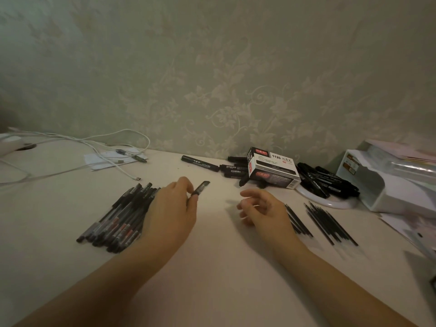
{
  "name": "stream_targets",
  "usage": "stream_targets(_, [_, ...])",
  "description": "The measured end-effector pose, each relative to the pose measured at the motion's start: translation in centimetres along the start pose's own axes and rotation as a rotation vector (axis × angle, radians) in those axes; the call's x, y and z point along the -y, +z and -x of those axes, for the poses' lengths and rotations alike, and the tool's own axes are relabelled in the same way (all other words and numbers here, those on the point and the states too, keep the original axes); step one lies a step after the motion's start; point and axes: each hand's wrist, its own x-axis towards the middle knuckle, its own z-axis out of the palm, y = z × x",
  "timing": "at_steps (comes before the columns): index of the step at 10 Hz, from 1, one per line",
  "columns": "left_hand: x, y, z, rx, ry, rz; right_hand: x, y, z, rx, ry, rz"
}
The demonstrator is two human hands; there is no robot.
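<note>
Pinching a short dark pen barrel (201,188) between thumb and fingertips, the left hand (172,206) sits low over the counter (212,267). Its fingers are curled round the near end of the piece, and the far end slants up and away towards the wall. The barrel is clear of the counter, near its middle and between the two hands. The back of this hand overlaps the right edge of a pile of black pens (118,218) that lie side by side at the left.

The right hand (262,208) is well apart from the left, with its palm turned inward and its fingers loosely bent and slightly spread. It is blurred, and faint pale streaks cross the fingertips, so I cannot tell whether it pinches something thin or holds nothing. Just beside it, to the right, thin black refills (330,223) lie in two loose rows.

Further back stands a marker box (271,168) with black markers (200,162) scattered around it, some heaped on a white plate (330,202). A white cable (118,147) trails across the far left, and a white organiser tray (377,192) stands at the right edge
</note>
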Motion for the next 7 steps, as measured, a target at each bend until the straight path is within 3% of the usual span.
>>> stream_targets(5, [0.95,-0.59,-0.08,0.144,-0.055,-0.360,-0.92,-0.32,-0.44,-0.141,0.024,0.066])
stream_targets(6, [1.14,-0.66,-0.14,0.130,-0.057,-0.371,-1.05,-0.34,-0.50,-0.118,0.026,0.074])
stream_targets(7, [0.59,-0.65,-0.09,0.032,0.059,-0.215,-1.06,-0.28,-0.71,-0.121,0.019,0.079])
